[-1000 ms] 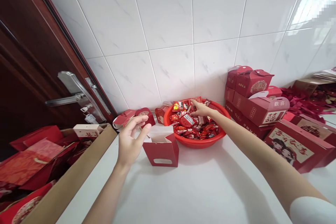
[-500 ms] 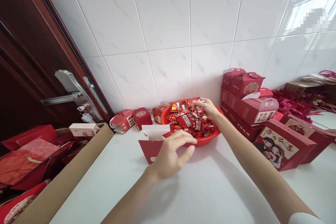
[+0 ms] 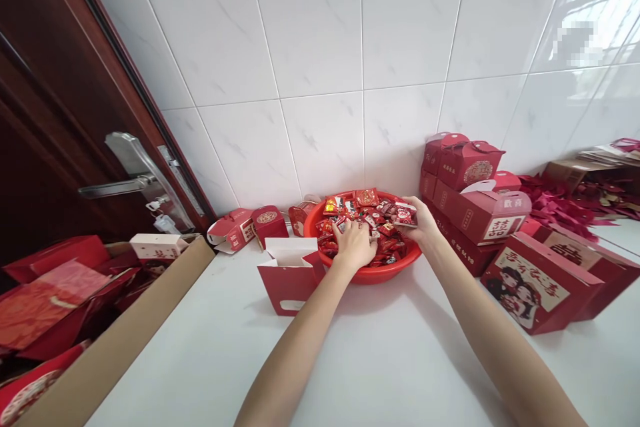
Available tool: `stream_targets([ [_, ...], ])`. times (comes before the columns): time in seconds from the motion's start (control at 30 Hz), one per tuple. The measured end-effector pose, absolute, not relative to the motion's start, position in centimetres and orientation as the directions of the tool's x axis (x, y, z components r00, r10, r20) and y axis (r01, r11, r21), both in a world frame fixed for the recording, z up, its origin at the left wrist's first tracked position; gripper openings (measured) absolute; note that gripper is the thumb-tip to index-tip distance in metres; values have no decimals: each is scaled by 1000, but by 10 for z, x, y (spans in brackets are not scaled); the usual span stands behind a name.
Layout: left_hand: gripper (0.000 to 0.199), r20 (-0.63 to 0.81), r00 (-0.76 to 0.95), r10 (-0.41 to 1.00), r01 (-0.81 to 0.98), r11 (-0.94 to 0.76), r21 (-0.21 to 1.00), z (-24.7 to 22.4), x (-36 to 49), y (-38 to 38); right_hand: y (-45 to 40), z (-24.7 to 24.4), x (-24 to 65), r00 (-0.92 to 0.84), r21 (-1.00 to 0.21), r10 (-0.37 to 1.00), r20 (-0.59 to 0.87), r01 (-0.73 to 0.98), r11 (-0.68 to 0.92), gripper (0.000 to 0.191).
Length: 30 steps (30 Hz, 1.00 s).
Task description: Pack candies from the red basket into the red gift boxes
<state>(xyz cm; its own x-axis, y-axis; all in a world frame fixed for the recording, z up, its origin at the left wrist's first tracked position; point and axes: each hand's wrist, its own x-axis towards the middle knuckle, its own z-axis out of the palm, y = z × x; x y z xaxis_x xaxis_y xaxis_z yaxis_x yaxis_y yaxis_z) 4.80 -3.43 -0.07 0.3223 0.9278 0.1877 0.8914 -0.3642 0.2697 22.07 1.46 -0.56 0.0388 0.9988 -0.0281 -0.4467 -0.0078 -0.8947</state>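
Observation:
A round red plastic basin (image 3: 370, 275) stands against the tiled wall, heaped with small wrapped candies (image 3: 366, 197) in red, with some gold. My left hand (image 3: 356, 245) reaches into the heap, fingers apart and touching the wrappers; its fingertips are partly hidden. At the basin's right rim, my right hand (image 3: 423, 221) grips a red wrapped candy (image 3: 405, 213) between thumb and fingers. Just left of the basin, beside my left forearm, an open red gift box (image 3: 283, 285) stands upright, its white inside showing.
Several small red boxes (image 3: 269, 223) line the wall at left. Stacked red boxes (image 3: 473, 210) and a larger printed box (image 3: 543, 283) stand at right, near dark red ribbons (image 3: 550, 203). A cardboard carton (image 3: 135, 320) of red boxes sits at left, by a door handle (image 3: 123, 185).
My left hand has moved from in front of the basin, up and right, into the candies. My right hand has drawn back toward the right rim with a candy.

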Motion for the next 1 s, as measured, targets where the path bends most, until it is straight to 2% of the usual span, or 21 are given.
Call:
stream_targets([
  [0.17,32,257,211,943,939,-269,216,1,48,-40,14,-11,219,50,-854,996,-76,-519,-39,8],
  [0.33,34,228,274,934,935,-314,165,2,55,-38,7,-9,210,37,-830,997,-65,-556,-34,5],
  [0.47,38,230,304,925,915,-350,201,5,57,-40,0,-6,206,21,-823,1000,-14,-568,0,6],
  [0.53,39,222,324,920,888,-377,264,6,57,-39,-1,-5,206,24,-819,1000,12,-574,24,8],
  [0.63,38,232,377,897,734,-442,515,3,58,-34,-3,-5,204,29,-813,999,42,-580,51,12],
  [0.7,40,273,375,886,619,-459,637,1,61,-28,-4,-3,202,26,-812,998,58,-580,62,16],
  [0.87,38,333,295,896,609,-444,657,3,67,-17,-10,1,197,48,-807,994,97,-581,107,30],
  [1.0,35,293,255,921,688,-386,615,5,65,-15,-10,0,199,169,-776,980,102,-602,185,34],
])
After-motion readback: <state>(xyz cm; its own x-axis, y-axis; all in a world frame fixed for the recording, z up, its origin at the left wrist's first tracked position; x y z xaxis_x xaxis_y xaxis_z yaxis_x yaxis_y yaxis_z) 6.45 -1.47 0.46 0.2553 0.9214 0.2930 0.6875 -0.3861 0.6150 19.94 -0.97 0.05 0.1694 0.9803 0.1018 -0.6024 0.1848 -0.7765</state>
